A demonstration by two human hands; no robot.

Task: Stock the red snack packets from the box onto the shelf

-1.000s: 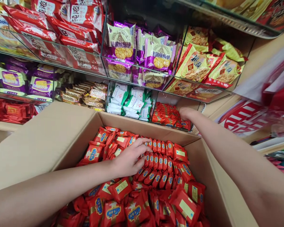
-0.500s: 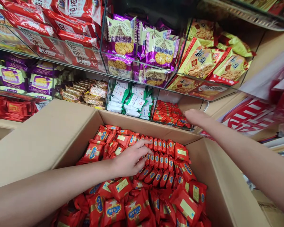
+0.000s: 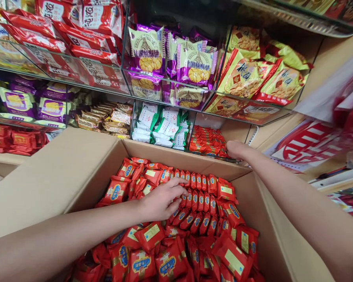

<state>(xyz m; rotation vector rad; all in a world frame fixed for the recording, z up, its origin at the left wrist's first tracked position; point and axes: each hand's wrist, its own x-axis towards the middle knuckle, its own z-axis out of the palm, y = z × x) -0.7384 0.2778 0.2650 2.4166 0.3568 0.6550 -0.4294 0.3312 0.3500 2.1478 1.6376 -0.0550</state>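
Note:
An open cardboard box is full of small red snack packets, some standing in neat rows and others lying loose. My left hand rests over the left end of those rows, fingers slightly bent and apart, touching the packets without visibly gripping one. Beyond the box's far edge, my right hand is at the right side of a shelf compartment with similar red packets laid in rows. Its fingers are turned away and hidden, so whatever they hold cannot be seen.
Left of the red compartment lie white and green packets and brown-wrapped bars. Above, a clear-fronted shelf holds purple biscuit packs, yellow-red packs and red-white packs. Plastic bags hang at the right.
My right hand has shifted slightly down and left at the red compartment. My left hand stays on the packets in the box. The view has tilted slightly.

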